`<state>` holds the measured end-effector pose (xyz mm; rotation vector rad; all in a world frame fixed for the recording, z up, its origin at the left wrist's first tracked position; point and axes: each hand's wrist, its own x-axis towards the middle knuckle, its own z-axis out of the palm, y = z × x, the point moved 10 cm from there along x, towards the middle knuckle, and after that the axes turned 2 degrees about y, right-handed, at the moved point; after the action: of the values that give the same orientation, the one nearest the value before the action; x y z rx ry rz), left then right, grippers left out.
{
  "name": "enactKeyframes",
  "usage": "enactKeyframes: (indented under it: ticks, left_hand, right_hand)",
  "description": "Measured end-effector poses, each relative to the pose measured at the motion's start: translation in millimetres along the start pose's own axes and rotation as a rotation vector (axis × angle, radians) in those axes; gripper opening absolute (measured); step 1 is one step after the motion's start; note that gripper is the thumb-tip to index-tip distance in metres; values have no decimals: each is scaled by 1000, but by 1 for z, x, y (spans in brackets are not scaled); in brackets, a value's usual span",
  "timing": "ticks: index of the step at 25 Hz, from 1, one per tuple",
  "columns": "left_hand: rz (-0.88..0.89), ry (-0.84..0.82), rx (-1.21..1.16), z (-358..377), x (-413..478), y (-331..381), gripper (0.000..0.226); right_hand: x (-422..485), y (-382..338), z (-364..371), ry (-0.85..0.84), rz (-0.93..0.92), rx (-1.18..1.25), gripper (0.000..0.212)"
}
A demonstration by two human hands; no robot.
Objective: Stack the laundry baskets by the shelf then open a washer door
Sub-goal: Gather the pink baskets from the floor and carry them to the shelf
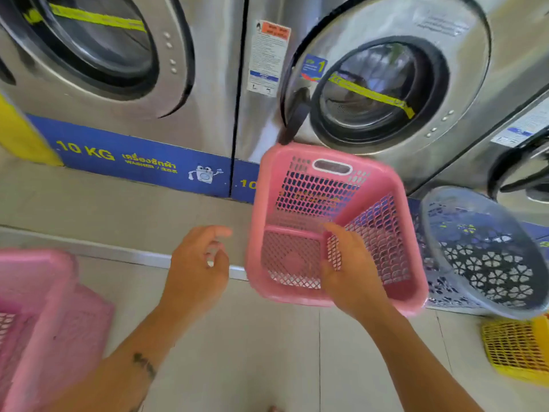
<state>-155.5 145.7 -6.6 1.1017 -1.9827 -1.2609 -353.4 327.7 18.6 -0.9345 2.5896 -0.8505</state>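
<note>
A pink rectangular laundry basket (315, 203) hangs tilted in front of the right washer, its opening toward me. My right hand (350, 272) grips its near rim, fingers inside the mesh. My left hand (199, 263) hovers just left of the basket, fingers loosely curled and holding nothing. A second pink basket (44, 316) sits at the lower left. The right washer's round door (386, 87) is closed, with a dark handle (297, 114) on its left side. The left washer's door (98, 46) is closed too.
A grey round basket (487, 254) lies tipped against the washer base on the right. A yellow basket (517, 346) sits at the lower right corner. A raised tiled step (89, 203) runs along the washers' blue base strip. Beige floor tiles (252, 352) spread below my arms.
</note>
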Motion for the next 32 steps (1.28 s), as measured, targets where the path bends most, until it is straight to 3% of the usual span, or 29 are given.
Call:
enactKeyframes:
  ticks: [3,8,13,17,20,23,27,32]
  left_hand:
    - [114,43,131,72,20,29,46]
    - [12,19,493,125,55,9,64]
    - [65,-51,607,139,60,-12,76]
    - [154,-79,596,145,51,-15,75]
    - [137,-71,515,122,33,-21,71]
    - [38,-20,423,69,1,-53,73]
    - [-106,53,287,-11,-63,-98,73]
    - [-259,39,194,-109,-147,-161,68]
  right_hand:
    - [26,74,-52,83,48,-148,66]
    - [48,165,-78,56,190,-337,77]
    - [58,209,-70,59,321,-343,75]
    - [60,233,-66,61,436,-133,72]
    - [37,222,-63,32,373,-163,60]
    - [-7,185,-51,55,297,-179,67]
    - [-89,138,-18,173,348,-49,69]
    - [-189,88,51,121,400,-38,74]
